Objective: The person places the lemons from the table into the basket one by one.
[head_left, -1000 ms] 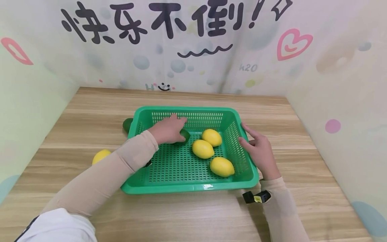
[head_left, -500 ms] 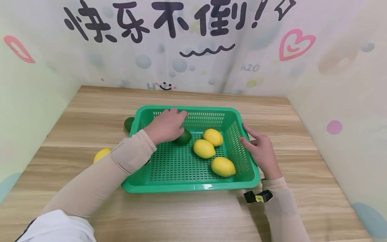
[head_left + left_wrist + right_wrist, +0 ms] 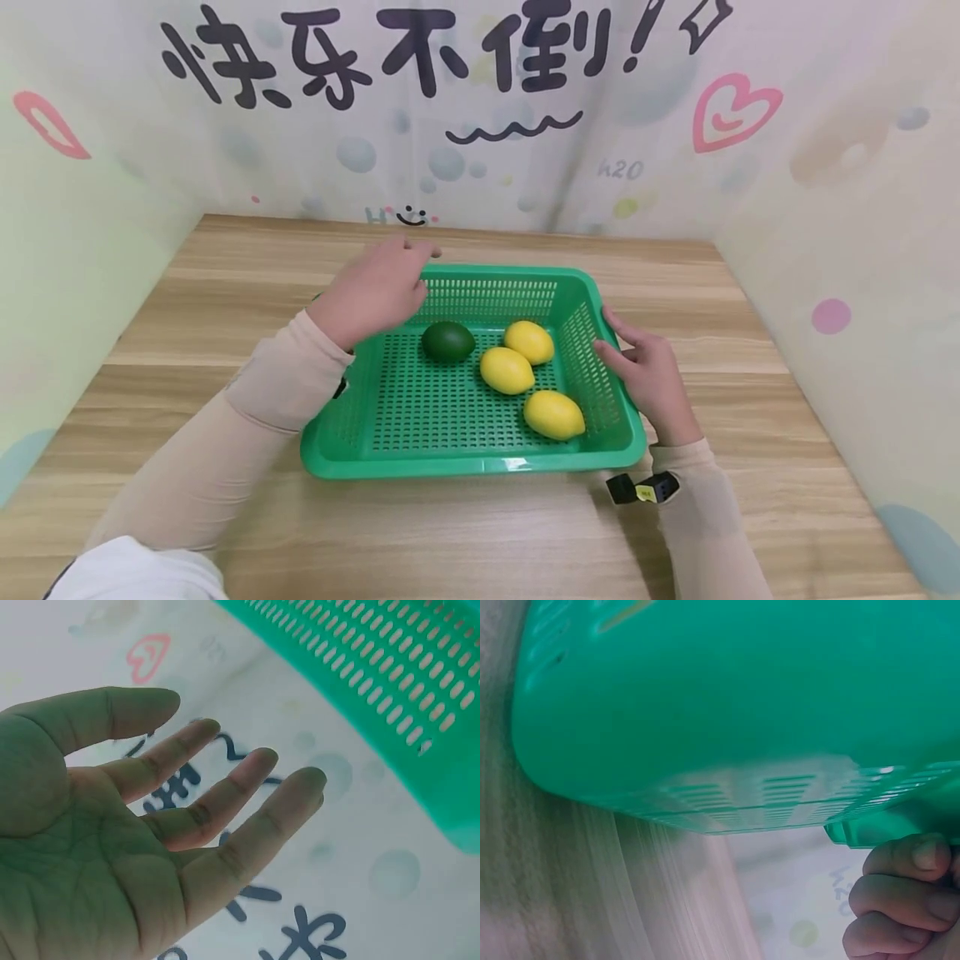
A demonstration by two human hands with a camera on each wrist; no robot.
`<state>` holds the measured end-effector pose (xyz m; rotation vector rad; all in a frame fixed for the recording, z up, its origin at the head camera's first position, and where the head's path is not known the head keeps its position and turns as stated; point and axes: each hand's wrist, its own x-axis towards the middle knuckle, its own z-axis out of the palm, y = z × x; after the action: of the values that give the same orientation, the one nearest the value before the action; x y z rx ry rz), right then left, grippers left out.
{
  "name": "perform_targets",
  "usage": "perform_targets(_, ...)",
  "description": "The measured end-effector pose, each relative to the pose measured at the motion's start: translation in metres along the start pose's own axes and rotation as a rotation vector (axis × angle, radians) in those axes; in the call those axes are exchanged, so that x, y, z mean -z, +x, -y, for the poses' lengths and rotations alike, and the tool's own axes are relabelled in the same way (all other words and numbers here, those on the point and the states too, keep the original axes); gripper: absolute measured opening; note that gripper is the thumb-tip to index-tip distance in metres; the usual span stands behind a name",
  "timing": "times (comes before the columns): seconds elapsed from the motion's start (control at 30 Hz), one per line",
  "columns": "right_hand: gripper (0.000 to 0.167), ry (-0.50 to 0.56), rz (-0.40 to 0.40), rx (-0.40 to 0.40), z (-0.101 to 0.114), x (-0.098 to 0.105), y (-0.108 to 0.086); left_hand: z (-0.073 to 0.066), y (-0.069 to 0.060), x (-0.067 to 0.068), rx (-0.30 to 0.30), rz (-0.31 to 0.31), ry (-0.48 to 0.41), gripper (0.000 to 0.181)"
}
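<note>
A green perforated basket (image 3: 480, 464) stands on the wooden table. Inside it lie a dark green lemon-shaped fruit (image 3: 447, 342) and three yellow lemons (image 3: 507, 371), (image 3: 528, 342), (image 3: 553, 415). My left hand (image 3: 373, 292) is raised over the basket's back left corner, holding nothing; the left wrist view shows its palm (image 3: 97, 847) empty and its fingers spread and slightly bent. My right hand (image 3: 651, 375) grips the basket's right rim, thumb on the inner side; in the right wrist view its curled fingers (image 3: 904, 896) are beside the basket's outer wall (image 3: 705, 697).
The wooden table (image 3: 750, 400) extends around the basket. Behind it hangs a pale printed backdrop (image 3: 525, 183) with black characters. My left forearm (image 3: 225, 450) crosses the table left of the basket and covers part of that side.
My left hand has let go of the dark green fruit, which stays in the basket, and has moved up and left. The yellow lemon on the left is now hidden behind my arm.
</note>
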<state>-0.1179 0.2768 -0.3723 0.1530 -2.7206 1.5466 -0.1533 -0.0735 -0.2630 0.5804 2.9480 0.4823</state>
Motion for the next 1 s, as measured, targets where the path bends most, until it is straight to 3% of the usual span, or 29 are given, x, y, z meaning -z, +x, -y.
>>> perform_targets(0.4, 0.056, -0.004, 0.0, -0.002, -0.002, 0.002, -0.002, 0.02, -0.023, 0.017, 0.054, -0.035, -0.017, 0.049)
perform_targets(0.53, 0.056, 0.017, 0.006, 0.01, -0.001, 0.001, -0.001, 0.027, -0.034, 0.022, 0.096, -0.039, -0.05, 0.051)
perform_targets(0.67, 0.056, 0.039, 0.011, 0.021, -0.001, -0.001, 0.0, 0.034, -0.049, 0.028, 0.128, -0.085, -0.088, 0.05)
perform_targets(0.8, 0.055, 0.019, 0.005, 0.029, -0.002, -0.002, 0.0, 0.043, -0.06, 0.03, 0.157, -0.11, -0.117, 0.049)
perform_targets(1.0, 0.055, 0.009, 0.004, 0.026, -0.001, -0.001, 0.001, 0.062, -0.072, 0.025, 0.206, -0.088, -0.147, 0.05)
